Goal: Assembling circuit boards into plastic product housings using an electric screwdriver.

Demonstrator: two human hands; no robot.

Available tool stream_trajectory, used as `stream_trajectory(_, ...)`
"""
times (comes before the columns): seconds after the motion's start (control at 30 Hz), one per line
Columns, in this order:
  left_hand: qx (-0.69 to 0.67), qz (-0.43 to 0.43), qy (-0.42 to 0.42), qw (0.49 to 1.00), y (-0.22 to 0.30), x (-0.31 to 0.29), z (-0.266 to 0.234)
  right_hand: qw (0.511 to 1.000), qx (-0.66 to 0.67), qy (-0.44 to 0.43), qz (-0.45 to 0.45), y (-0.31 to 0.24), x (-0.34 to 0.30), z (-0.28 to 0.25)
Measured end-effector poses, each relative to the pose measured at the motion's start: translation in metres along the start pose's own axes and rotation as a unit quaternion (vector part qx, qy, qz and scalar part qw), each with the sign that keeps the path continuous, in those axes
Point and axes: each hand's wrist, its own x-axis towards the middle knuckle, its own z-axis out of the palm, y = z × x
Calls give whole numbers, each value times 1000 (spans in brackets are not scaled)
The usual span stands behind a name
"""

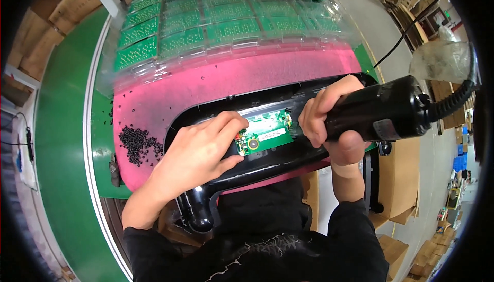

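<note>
A green circuit board (280, 142) with a white label and a round component lies in the recess of a long, curved black plastic housing (260, 169). My left hand (198, 151) grips the board's left end, the thumb at its near corner and the fingertips at its far edge. Wrapped round a thick black electric screwdriver (378, 111) is my right hand (329, 122), over the housing's right part. The tool lies tilted nearly flat, its cord end to the right; its tip is hidden behind my hand.
The housing rests across a pink mat (206, 78). Small black screws (135, 145) are heaped at the mat's left. Clear plastic trays (231, 30) of green boards fill the far side. The screwdriver's coiled cord (458, 99) rises at the right, above a cardboard box (401, 179).
</note>
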Motion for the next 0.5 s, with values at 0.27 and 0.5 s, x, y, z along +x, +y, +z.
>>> stream_trajectory(0.27, -18, 40, 131, 990, -3, 3, -10, 999, -38, 18, -2, -1, 8, -20)
stream_trajectory(0.5, 96, -44, 130, 986, -22, 4, -6, 953, 144, 260, 53, -19, 14, -63)
